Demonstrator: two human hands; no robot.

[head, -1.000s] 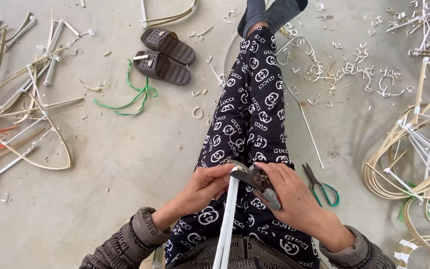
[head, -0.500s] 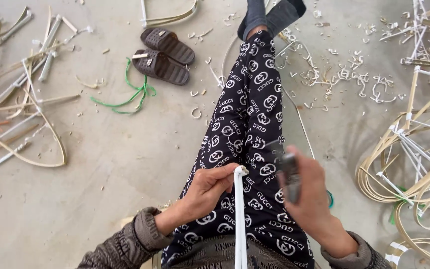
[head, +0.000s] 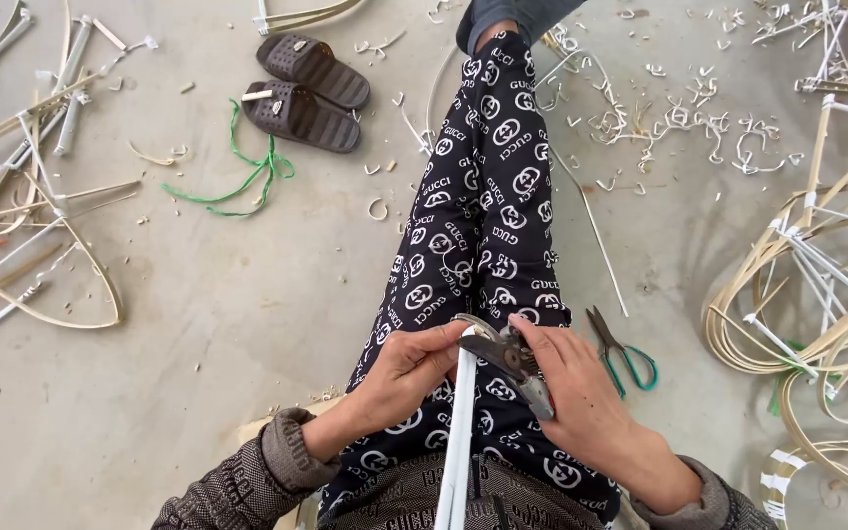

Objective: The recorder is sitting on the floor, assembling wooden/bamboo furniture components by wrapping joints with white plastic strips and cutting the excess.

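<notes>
We see the right hand (head: 581, 402), lifted aside half a second ago, back at the white strip (head: 460, 432), closed around grey pliers (head: 507, 358) at its tip. The left hand (head: 414, 368) pinches the strip over the lap; the trimming resumes.

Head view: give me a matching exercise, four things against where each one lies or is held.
Things:
1. sandals
2. green-handled scissors
3. white strip
4. pliers

Places:
A. in the right hand
B. on the floor right of the legs
C. gripped by the left hand, over the lap
D. on the floor left of the legs, by a green cord

Pairs: 1-D, 2-B, 3-C, 4-A
</notes>
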